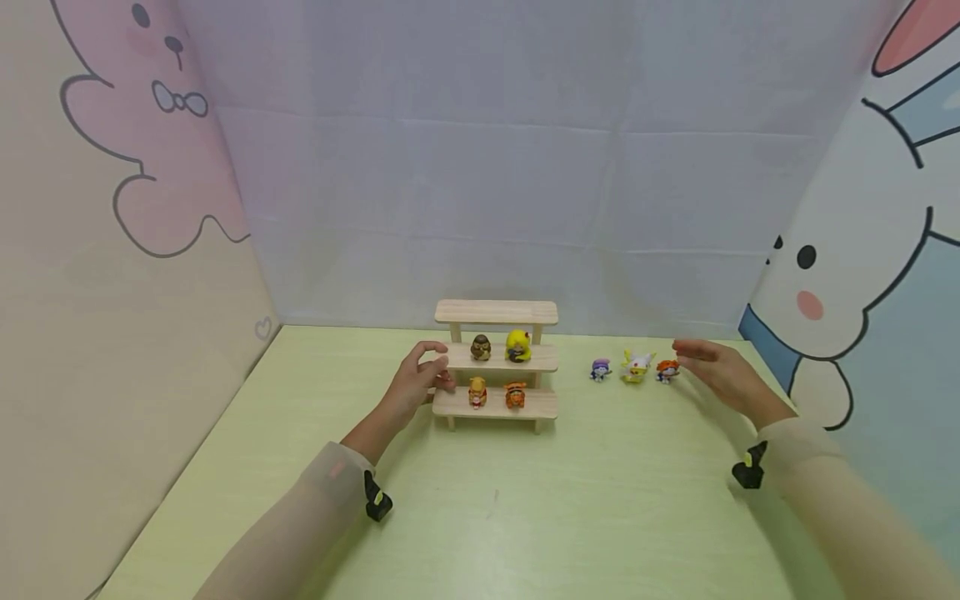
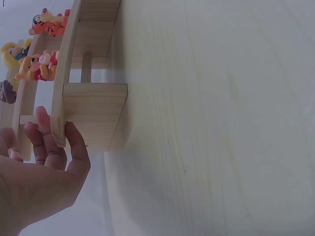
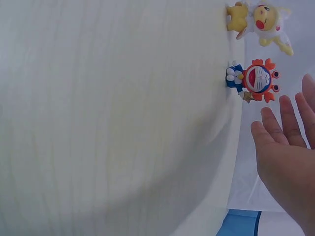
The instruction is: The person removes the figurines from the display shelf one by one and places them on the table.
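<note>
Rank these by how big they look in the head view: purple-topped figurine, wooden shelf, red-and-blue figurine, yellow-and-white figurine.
1. Wooden shelf
2. Yellow-and-white figurine
3. Purple-topped figurine and red-and-blue figurine: too alike to rank

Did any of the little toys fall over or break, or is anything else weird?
No, nothing stands out. The owl, yellow-haired figurine, Winnie-the-Pooh and Tigger are upright on the wooden shelf. The purple-hatted figurine, yellow-and-white figurine and crab-hooded Doraemon are upright on the table. No breakage shows.
</note>
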{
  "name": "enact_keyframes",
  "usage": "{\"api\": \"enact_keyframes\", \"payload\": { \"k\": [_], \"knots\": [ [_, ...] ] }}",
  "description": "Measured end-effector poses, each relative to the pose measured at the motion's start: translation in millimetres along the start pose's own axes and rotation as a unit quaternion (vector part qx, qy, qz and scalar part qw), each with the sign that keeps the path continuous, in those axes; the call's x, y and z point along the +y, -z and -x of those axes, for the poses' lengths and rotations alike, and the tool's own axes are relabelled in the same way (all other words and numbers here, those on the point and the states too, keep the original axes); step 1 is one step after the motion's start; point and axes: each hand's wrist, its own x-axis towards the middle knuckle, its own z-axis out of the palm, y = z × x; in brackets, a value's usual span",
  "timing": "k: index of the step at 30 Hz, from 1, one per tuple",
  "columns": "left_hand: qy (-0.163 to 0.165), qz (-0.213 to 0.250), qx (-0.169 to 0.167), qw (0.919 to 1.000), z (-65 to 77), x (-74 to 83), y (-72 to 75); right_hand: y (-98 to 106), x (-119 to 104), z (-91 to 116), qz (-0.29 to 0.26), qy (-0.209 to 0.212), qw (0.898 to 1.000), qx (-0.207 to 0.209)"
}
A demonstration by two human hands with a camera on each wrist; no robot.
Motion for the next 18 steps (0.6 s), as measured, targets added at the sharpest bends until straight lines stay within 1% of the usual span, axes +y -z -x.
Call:
{"api": "enact_keyframes", "payload": {
  "k": [3, 5, 12, 18],
  "knots": [
    [-0.004, -0.001, 0.004, 1.0000, -2.7, -5.2, 0.2, 2.6, -3.4, 0.4, -0.014, 0.004, 1.000, 0.004],
    [-0.006, -0.003, 0.007, 1.0000, -3.4, -6.6, 0.3, 3.7, -7.7, 1.3, -0.014, 0.005, 1.000, 0.007],
    [-0.013, -0.009, 0.011, 0.9998, -2.1, -5.9, -0.5, 5.8, -29.1, 3.9, -0.004, 0.008, 1.000, 0.021],
    [-0.016, -0.007, 0.012, 0.9998, -2.1, -5.8, -0.4, 4.5, -47.8, 6.5, -0.001, 0.025, 1.000, 0.015]
  ]
}}
